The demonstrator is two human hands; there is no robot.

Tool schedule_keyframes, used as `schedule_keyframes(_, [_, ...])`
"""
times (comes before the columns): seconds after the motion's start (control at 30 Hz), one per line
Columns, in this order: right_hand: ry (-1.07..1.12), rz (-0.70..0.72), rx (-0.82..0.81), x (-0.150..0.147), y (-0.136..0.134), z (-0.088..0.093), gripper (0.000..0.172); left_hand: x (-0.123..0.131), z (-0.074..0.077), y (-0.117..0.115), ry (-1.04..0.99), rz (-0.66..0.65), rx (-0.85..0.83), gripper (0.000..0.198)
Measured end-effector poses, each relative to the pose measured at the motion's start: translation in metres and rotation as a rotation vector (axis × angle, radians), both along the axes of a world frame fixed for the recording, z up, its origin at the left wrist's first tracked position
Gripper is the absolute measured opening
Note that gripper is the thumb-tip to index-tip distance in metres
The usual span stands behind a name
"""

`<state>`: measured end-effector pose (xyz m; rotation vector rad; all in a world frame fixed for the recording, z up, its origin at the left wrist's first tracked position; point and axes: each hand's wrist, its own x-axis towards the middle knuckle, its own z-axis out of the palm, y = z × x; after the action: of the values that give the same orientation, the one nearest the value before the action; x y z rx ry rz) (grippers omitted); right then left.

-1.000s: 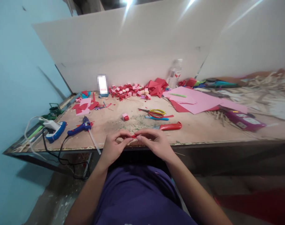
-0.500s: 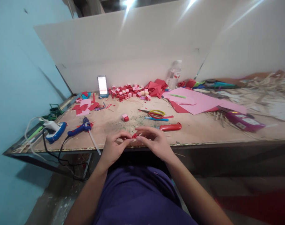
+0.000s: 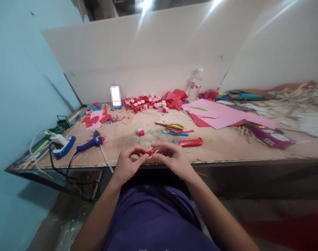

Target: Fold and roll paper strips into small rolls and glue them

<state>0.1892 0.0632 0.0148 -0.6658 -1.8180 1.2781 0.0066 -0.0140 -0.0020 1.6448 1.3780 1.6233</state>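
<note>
Between my fingertips, at the table's front edge, is a small piece of folded red paper (image 3: 149, 153). My left hand (image 3: 129, 161) pinches its left side with thumb and fingers. My right hand (image 3: 171, 157) grips it from the right, its fingers partly covering the piece. Just beyond my hands lies a small pink and red paper cube (image 3: 140, 131). Close to my right fingers rests a red-handled knife (image 3: 190, 142), its blade partly hidden. Behind that are scissors (image 3: 175, 127) with yellow and red handles and a blue pen-like tool (image 3: 176, 133).
A blue glue gun (image 3: 89, 144) with its cord and a blue power strip (image 3: 64, 147) lie left. Heaped paper cubes (image 3: 145, 103) and a lit phone (image 3: 115, 97) stand at the back. Pink paper sheets (image 3: 221, 113), a plastic bottle (image 3: 195, 85) and a purple package (image 3: 272, 136) are right.
Both hands stay in nearly the same place, still pinching the red paper, whose visible shape differs slightly. The view has shifted a little.
</note>
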Motion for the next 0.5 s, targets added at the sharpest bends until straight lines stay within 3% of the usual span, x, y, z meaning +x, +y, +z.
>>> schedule_keyframes(0.27, [-0.019, -0.055, 0.061, -0.0009, 0.0011, -0.0050, 0.019, -0.0027, -0.0035, 0.0001, -0.064, -0.031, -0.040, 0.011])
schedule_keyframes(0.5, [-0.060, 0.014, 0.178, -0.0021, -0.0005, 0.0011, 0.011, -0.0065, -0.0055, 0.0034, -0.002, -0.040, 0.030, 0.008])
